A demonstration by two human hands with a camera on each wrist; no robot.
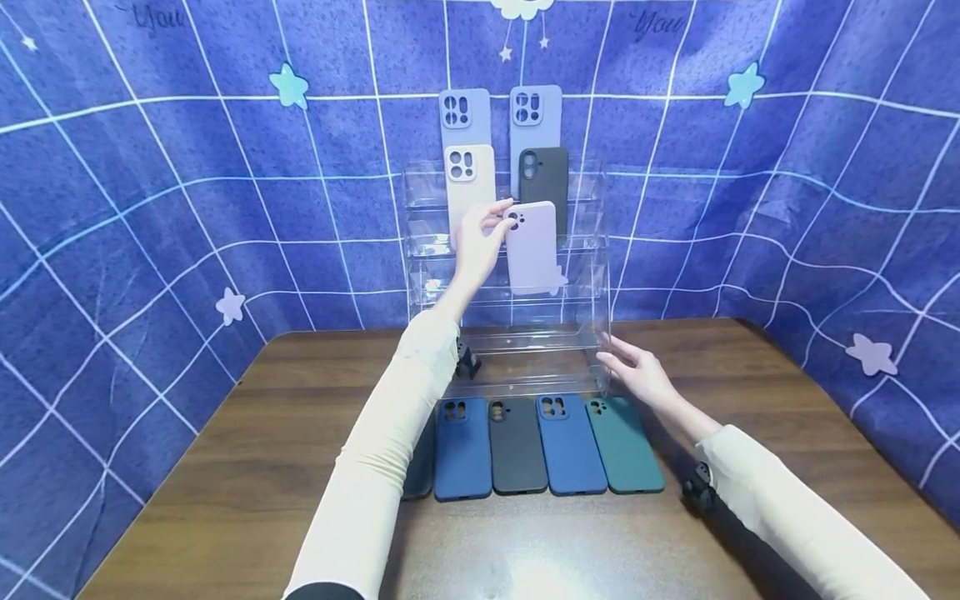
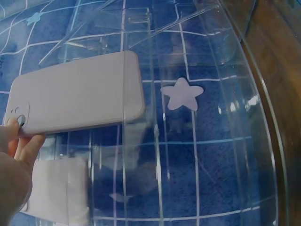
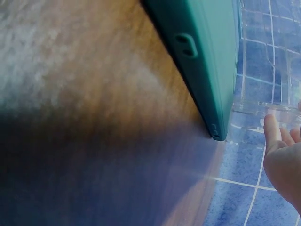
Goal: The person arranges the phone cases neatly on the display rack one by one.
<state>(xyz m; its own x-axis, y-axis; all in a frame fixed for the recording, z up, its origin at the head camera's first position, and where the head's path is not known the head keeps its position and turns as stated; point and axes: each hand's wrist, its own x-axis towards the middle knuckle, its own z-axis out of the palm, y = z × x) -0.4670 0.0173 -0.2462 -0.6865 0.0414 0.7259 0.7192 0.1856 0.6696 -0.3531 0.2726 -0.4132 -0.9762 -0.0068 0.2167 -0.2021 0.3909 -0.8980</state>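
In the head view my left hand (image 1: 480,242) pinches a pale lavender phone case (image 1: 532,254) by its upper left corner, near the camera cutout. The case stands upright at a tiered clear display rack (image 1: 510,340), its lower end behind a clear strip in the left wrist view. In that view the thumb and fingertips of my left hand (image 2: 19,165) hold the case (image 2: 77,96). My right hand (image 1: 637,371) holds the rack's lower right side between thumb and fingers. In the right wrist view my right hand (image 3: 284,155) is partly cut off.
Higher on the rack stand two light-blue cases (image 1: 465,125), a white case (image 1: 471,187) and a black case (image 1: 551,179). Along its front lie several dark cases, including a blue one (image 1: 462,458) and a green one (image 1: 626,450). A patterned blue cloth (image 1: 225,208) hangs behind the wooden table (image 1: 300,400).
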